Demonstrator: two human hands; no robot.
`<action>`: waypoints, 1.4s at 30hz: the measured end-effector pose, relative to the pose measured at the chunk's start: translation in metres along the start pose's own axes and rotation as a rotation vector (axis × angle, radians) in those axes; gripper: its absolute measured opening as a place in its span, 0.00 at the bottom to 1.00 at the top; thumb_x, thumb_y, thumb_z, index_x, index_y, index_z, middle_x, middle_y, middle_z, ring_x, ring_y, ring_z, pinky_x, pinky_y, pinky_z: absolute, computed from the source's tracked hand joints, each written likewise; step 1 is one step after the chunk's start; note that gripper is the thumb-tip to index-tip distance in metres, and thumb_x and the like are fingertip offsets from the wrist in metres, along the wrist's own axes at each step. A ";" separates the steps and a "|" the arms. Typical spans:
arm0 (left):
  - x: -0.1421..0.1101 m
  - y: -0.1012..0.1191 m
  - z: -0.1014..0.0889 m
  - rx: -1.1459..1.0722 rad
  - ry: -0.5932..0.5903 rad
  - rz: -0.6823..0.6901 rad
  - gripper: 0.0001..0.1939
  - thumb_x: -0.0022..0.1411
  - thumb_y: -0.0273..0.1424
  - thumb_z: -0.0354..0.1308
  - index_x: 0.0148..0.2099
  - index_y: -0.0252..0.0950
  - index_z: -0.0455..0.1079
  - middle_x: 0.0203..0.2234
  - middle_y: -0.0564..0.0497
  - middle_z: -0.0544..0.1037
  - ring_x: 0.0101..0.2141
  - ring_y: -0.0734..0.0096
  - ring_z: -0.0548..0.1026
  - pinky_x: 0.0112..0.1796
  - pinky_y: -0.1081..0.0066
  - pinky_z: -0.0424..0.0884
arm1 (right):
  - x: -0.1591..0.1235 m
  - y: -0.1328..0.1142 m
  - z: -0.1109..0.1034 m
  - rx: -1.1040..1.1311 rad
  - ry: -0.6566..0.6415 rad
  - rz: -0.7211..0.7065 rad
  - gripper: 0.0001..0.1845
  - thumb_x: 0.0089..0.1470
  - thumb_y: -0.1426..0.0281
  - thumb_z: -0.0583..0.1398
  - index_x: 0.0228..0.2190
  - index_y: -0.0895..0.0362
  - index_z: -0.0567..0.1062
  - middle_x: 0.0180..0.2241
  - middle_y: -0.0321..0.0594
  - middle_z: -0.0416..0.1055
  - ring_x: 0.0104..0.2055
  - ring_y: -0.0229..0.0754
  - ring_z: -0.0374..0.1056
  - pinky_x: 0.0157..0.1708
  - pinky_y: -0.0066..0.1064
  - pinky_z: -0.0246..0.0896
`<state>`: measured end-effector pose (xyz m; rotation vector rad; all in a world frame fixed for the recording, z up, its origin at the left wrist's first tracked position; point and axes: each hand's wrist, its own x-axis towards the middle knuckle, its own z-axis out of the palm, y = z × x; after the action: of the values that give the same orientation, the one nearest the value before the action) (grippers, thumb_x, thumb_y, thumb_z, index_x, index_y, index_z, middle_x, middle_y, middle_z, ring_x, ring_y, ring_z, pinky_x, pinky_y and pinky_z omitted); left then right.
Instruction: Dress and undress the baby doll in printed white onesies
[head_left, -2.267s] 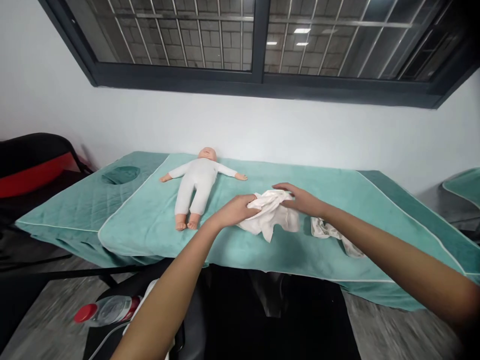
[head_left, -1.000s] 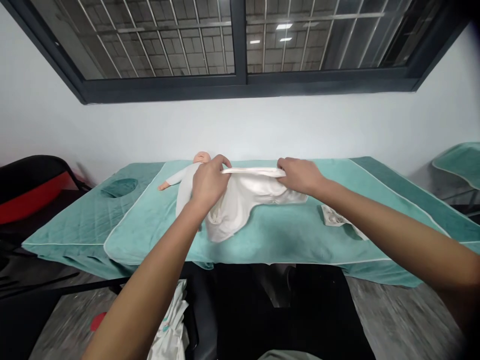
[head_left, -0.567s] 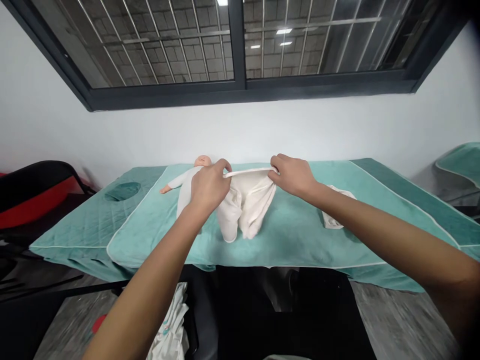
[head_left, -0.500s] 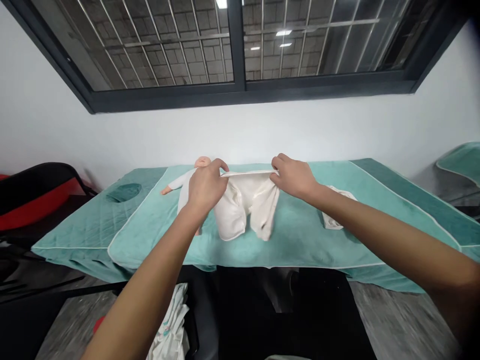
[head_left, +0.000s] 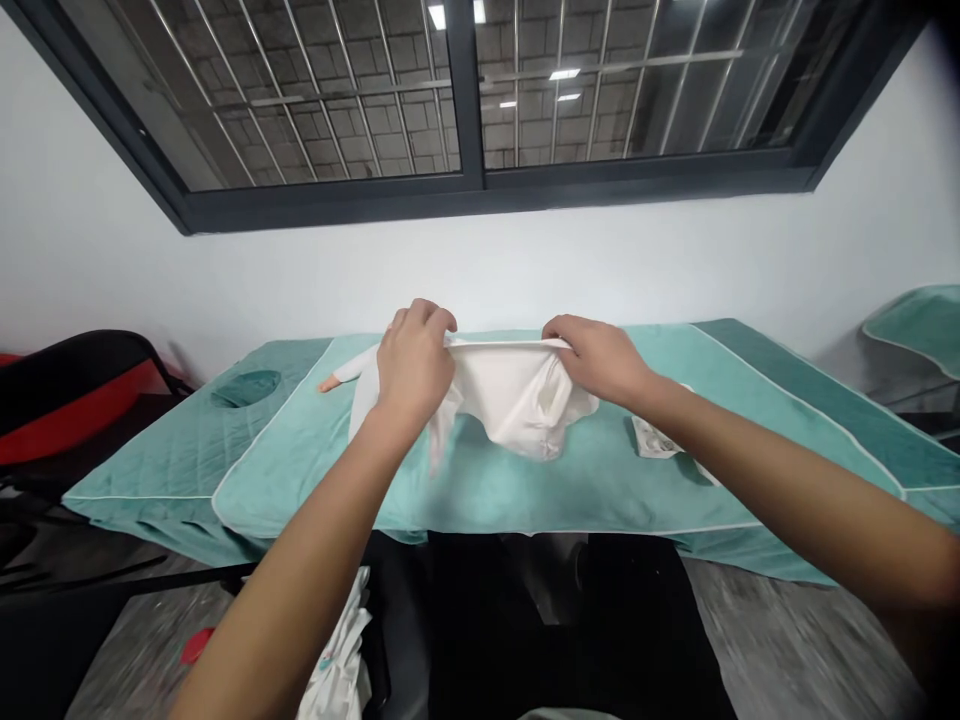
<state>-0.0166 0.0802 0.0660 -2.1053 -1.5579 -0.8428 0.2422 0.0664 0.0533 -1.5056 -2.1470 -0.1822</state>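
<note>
Stretched between my two hands is a pair of white baby pants, its waistband pulled into a straight line and the legs hanging loose, one swung out to the right. My left hand pinches the waistband's left end, and my right hand grips the right end. Behind my left hand lies a baby doll in a white bodysuit; its head is hidden and one small hand shows. To the right, partly under my right forearm, rests a crumpled white printed cloth.
A bed with a teal cover runs along the wall, with a face hole at its left end. White cloths and a red cap are below at left. A black and red chair stands far left.
The bunched pants were opened out by the waistband and raised in front of the doll. Since half a second ago the legs have swung rightward, and my left hand now covers the doll's head.
</note>
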 end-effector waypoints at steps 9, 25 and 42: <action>0.007 -0.050 0.040 -0.450 -0.118 -0.258 0.13 0.52 0.23 0.48 0.36 0.38 0.73 0.36 0.50 0.80 0.40 0.63 0.75 0.40 0.68 0.67 | 0.002 0.061 0.000 0.182 -0.021 0.184 0.15 0.51 0.74 0.51 0.37 0.53 0.76 0.37 0.36 0.77 0.37 0.42 0.70 0.33 0.28 0.55; -0.051 -0.046 0.085 -0.390 0.079 -0.239 0.16 0.48 0.20 0.48 0.39 0.38 0.70 0.34 0.52 0.79 0.39 0.65 0.76 0.41 0.70 0.69 | -0.076 0.116 0.058 -0.245 0.235 0.156 0.20 0.43 0.82 0.52 0.34 0.55 0.77 0.37 0.41 0.77 0.40 0.45 0.69 0.33 0.30 0.55; 0.013 -0.064 0.242 -0.284 -0.641 -0.533 0.17 0.60 0.40 0.51 0.47 0.39 0.72 0.49 0.41 0.78 0.48 0.52 0.75 0.43 0.63 0.69 | 0.024 0.193 0.152 0.230 -0.389 0.450 0.18 0.57 0.56 0.53 0.32 0.56 0.75 0.37 0.44 0.76 0.37 0.47 0.69 0.33 0.31 0.58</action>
<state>-0.0174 0.2608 -0.1081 -2.3308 -2.5416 -0.5874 0.3620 0.2184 -0.1006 -1.9494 -1.9459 0.5344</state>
